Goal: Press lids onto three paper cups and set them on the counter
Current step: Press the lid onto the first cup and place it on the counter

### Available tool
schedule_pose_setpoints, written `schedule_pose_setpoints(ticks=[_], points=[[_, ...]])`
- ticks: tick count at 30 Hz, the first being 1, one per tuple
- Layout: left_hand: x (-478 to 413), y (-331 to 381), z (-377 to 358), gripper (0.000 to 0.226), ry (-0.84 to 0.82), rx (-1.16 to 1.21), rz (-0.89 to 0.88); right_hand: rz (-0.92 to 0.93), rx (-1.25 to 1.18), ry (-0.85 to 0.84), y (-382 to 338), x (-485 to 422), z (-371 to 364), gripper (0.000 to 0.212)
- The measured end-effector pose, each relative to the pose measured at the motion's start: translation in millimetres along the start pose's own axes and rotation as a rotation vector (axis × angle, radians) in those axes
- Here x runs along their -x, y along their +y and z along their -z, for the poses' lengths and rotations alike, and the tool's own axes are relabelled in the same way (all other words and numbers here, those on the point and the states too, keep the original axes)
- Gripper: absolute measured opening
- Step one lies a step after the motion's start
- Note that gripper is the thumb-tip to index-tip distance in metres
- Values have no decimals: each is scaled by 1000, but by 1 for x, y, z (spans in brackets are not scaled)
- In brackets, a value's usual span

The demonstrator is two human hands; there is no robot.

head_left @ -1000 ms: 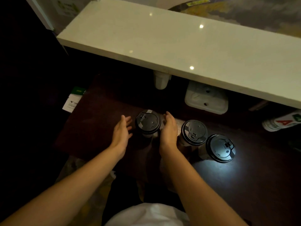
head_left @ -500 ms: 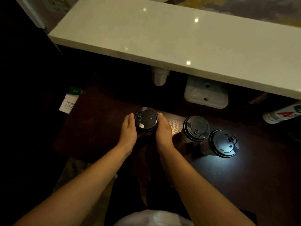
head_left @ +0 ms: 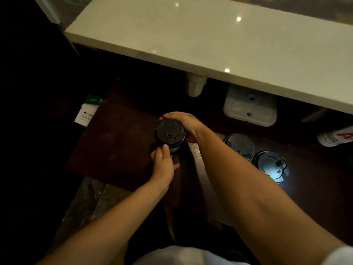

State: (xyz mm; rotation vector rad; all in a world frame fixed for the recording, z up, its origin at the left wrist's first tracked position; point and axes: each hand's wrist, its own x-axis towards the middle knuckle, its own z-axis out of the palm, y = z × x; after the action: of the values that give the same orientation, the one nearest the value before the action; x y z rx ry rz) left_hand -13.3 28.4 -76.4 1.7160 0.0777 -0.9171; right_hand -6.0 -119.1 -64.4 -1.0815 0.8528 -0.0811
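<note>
The right hand (head_left: 186,127) wraps the far and right side of the held cup (head_left: 174,148), fingers curled around it just under the lid (head_left: 170,132). The left hand (head_left: 163,163) meets the cup from the near side; its thumb presses on the near edge of the lid, and the other fingers are curled below, out of clear view. The cup body is almost wholly hidden by the lid and both hands. Whether the cup stands on the table (head_left: 118,142) or is raised off it cannot be told.

The table is dark. Its left edge runs diagonally up from the near left corner, and the surface left of the held cup is bare up to that edge. Two more lidded cups stand to the right: the middle cup (head_left: 239,145), partly covered by the right forearm, and the right cup (head_left: 272,166), lit by a bright patch. These two are just beside each other, perhaps touching; both are well apart from the held cup.

The counter (head_left: 210,41) is a pale slab across the top, bare over its visible length. Its near edge overhangs the back of the table. Its right end is cut off by the frame.

Under the overhang sit a white cup (head_left: 195,87), its top hidden by the slab, and a white container (head_left: 250,106). A card (head_left: 87,113) lies off the table's left edge. A red-printed item (head_left: 336,137) at the right is cut off and hard to identify. The far left is too dark to read.
</note>
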Motion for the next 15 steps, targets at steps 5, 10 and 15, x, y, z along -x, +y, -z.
schedule_pose_setpoints(ticks=[5, 10, 15], points=[[0, -5, 6, 51, -18, -53, -10, -39, 254, -94, -12, 1, 0, 35], [-3, 6, 23, 51, -71, 44, 76, -3, -16, 49, -8, 9, -1, 49], [-28, 39, 45, 42, 50, 60, -45, 146, -256, 336, 13, 32, 4, 15]])
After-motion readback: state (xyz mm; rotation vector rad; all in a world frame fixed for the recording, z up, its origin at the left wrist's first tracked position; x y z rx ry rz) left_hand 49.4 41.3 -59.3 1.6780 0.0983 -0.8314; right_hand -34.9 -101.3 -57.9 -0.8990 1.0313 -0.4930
